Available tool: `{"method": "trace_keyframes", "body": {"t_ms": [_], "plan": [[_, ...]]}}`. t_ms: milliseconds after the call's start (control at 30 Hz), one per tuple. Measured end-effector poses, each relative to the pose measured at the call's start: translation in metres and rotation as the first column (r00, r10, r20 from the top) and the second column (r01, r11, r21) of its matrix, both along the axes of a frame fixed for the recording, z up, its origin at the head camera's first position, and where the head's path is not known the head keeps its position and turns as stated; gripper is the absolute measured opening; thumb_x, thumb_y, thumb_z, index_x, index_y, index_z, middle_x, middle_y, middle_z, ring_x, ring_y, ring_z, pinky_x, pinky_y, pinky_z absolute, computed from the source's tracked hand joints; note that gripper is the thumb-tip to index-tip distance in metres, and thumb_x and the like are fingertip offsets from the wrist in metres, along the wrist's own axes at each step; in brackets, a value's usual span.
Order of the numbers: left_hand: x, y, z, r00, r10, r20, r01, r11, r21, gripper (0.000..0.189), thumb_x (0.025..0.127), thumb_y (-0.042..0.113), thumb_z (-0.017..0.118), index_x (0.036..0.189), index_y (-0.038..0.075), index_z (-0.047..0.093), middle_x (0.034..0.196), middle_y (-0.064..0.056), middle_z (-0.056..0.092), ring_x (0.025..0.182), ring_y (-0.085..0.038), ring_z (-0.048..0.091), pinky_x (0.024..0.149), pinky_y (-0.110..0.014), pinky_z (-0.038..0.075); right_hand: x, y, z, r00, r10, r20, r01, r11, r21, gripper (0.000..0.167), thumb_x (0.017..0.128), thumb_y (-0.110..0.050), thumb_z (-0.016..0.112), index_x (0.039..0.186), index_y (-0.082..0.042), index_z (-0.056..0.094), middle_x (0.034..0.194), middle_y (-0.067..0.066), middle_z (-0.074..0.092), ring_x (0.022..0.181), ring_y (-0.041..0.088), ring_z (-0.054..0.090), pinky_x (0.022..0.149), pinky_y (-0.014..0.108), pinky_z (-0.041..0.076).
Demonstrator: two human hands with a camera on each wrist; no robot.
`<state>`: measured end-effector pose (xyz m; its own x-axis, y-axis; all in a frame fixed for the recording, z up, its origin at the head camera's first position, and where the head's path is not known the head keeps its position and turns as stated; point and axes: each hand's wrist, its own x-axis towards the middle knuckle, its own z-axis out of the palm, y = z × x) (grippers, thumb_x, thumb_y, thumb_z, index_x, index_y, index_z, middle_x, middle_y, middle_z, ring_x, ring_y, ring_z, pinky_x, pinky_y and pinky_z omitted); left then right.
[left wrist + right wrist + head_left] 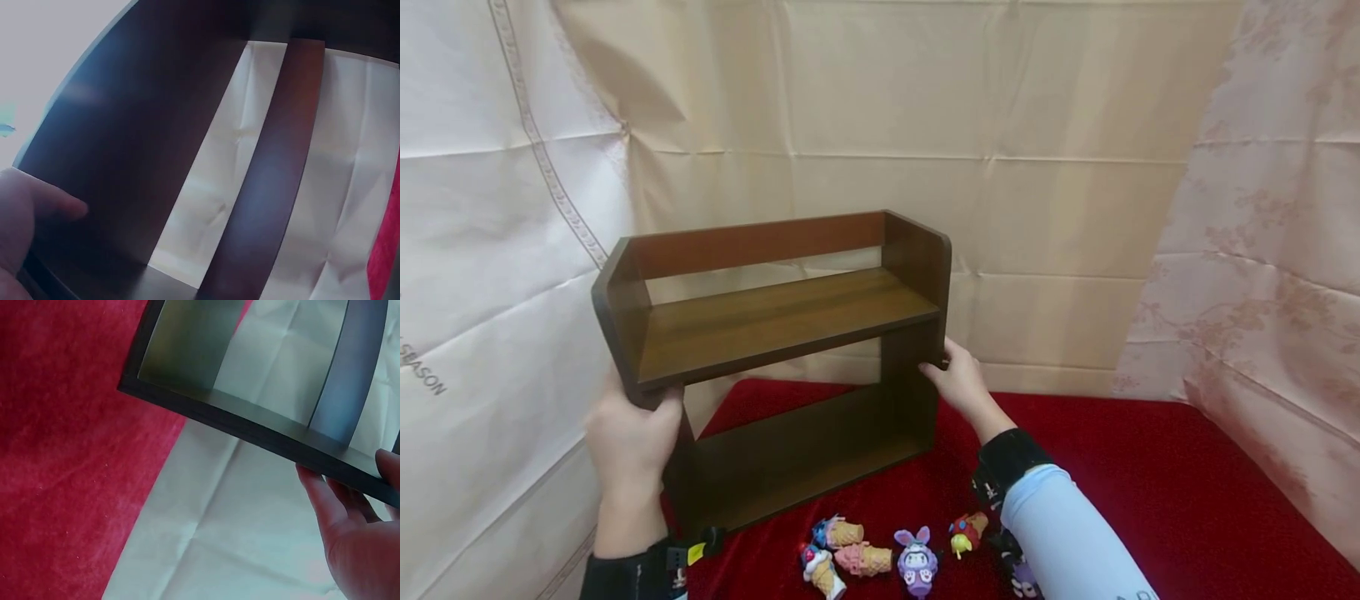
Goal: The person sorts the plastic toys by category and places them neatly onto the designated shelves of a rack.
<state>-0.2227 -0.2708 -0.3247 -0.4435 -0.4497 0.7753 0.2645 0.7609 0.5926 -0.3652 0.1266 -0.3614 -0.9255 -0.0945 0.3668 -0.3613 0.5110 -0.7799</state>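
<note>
A dark brown two-tier wooden shelf [790, 321] stands between my two hands in the head view, turned at an angle. My left hand [632, 433] grips its left side panel, the thumb lying inside under the upper board. On the other side, my right hand [961, 379] holds the right side panel, thumb inward. In the left wrist view the left thumb [59, 203] shows against the dark wood. The right wrist view shows the right hand's fingers [322, 494] on the outer face of the panel; part of that hand is cut off by the frame.
Several small toys lie in front of the shelf on the red cloth [1120, 483]: ice-cream cone figures [865, 558], a purple rabbit-eared figure [917, 564] and a red-and-yellow toy [967, 533]. A dark purple figure [1022, 577] is partly behind my right sleeve. Beige curtain cloth [1045, 200] hangs behind.
</note>
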Motion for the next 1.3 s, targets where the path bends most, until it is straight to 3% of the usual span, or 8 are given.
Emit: {"method": "trace_keyframes", "body": {"t_ms": [67, 200, 433, 600, 767, 867, 1000, 1300], "plan": [[0.002, 0.003, 0.001, 0.996, 0.003, 0.088, -0.006, 1.000, 0.026, 0.057, 0.090, 0.025, 0.072, 0.144, 0.013, 0.056, 0.135, -0.016, 0.064, 0.114, -0.045, 0.063, 0.091, -0.063, 0.050, -0.002, 0.000, 0.001, 1.000, -0.008, -0.004, 0.009, 1.000, 0.024, 0.035, 0.095, -0.012, 0.072, 0.129, -0.016, 0.064, 0.129, 0.012, 0.067, 0.120, 0.035, 0.062, 0.093, 0.051, 0.054], [0.004, 0.006, 0.003, 0.985, 0.030, 0.170, -0.038, 0.998, 0.042, 0.055, 0.093, 0.023, 0.066, 0.145, 0.011, 0.054, 0.135, -0.019, 0.063, 0.109, -0.048, 0.064, 0.086, -0.063, 0.052, -0.007, -0.001, 0.003, 1.000, -0.019, -0.006, 0.019, 0.997, 0.076, 0.032, 0.094, -0.013, 0.073, 0.126, -0.012, 0.065, 0.126, 0.012, 0.069, 0.117, 0.032, 0.063, 0.094, 0.050, 0.053], [0.006, 0.008, 0.006, 0.972, 0.066, 0.225, -0.078, 0.996, 0.043, 0.040, 0.096, 0.019, 0.060, 0.129, -0.003, 0.066, 0.116, -0.027, 0.069, 0.096, -0.050, 0.065, 0.074, -0.059, 0.050, -0.015, -0.005, 0.010, 0.999, -0.045, -0.020, 0.048, 0.987, 0.154, 0.031, 0.093, -0.019, 0.074, 0.120, -0.006, 0.066, 0.122, 0.015, 0.070, 0.115, 0.035, 0.063, 0.094, 0.050, 0.051], [0.008, 0.010, 0.007, 0.968, 0.063, 0.242, -0.076, 0.996, 0.046, 0.039, 0.096, 0.015, 0.058, 0.130, -0.002, 0.067, 0.116, -0.026, 0.070, 0.099, -0.049, 0.066, 0.075, -0.058, 0.051, -0.016, -0.001, 0.010, 0.997, -0.055, -0.061, 0.066, 0.980, 0.189, 0.031, 0.092, -0.015, 0.074, 0.119, -0.003, 0.066, 0.121, 0.017, 0.070, 0.116, 0.037, 0.063, 0.093, 0.051, 0.051], [0.007, 0.009, 0.003, 0.987, 0.097, 0.129, -0.097, 0.995, -0.006, 0.034, 0.095, 0.011, 0.061, 0.123, -0.005, 0.069, 0.106, -0.027, 0.072, 0.083, -0.049, 0.068, 0.056, -0.046, 0.049, -0.016, -0.003, 0.008, 0.994, -0.041, -0.098, 0.061, 0.976, 0.211, 0.027, 0.091, -0.011, 0.074, 0.115, -0.001, 0.067, 0.116, 0.019, 0.070, 0.114, 0.037, 0.063, 0.092, 0.050, 0.052], [0.008, 0.007, -0.001, 0.991, 0.129, 0.039, -0.126, 0.990, -0.070, 0.028, 0.094, 0.008, 0.062, 0.115, -0.008, 0.071, 0.087, -0.027, 0.072, 0.061, -0.044, 0.063, 0.044, -0.032, 0.035, -0.015, -0.005, 0.006, 0.994, -0.029, -0.104, 0.050, 0.977, 0.207, 0.026, 0.091, -0.009, 0.074, 0.114, -0.001, 0.067, 0.116, 0.019, 0.070, 0.113, 0.037, 0.064, 0.093, 0.050, 0.052], [0.007, 0.005, -0.007, 0.988, 0.147, -0.040, -0.151, 0.979, -0.139, 0.023, 0.093, 0.006, 0.059, 0.104, -0.010, 0.073, 0.067, -0.024, 0.064, 0.041, -0.031, 0.046, 0.040, -0.030, 0.023, -0.015, -0.004, 0.005, 0.992, -0.022, -0.121, 0.047, 0.977, 0.207, 0.025, 0.091, -0.009, 0.074, 0.113, 0.000, 0.066, 0.114, 0.020, 0.070, 0.112, 0.037, 0.064, 0.093, 0.051, 0.052], [-0.005, 0.005, -0.013, 0.977, 0.121, -0.178, -0.156, 0.968, -0.199, 0.022, 0.090, 0.006, 0.055, 0.077, -0.008, 0.066, 0.052, -0.016, 0.050, 0.047, 0.000, 0.016, 0.041, -0.034, 0.017, -0.012, 0.008, 0.001, 0.985, -0.021, -0.169, 0.062, 0.969, 0.238, 0.023, 0.091, -0.011, 0.075, 0.110, -0.001, 0.067, 0.111, 0.019, 0.071, 0.109, 0.038, 0.065, 0.090, 0.052, 0.052]]}}
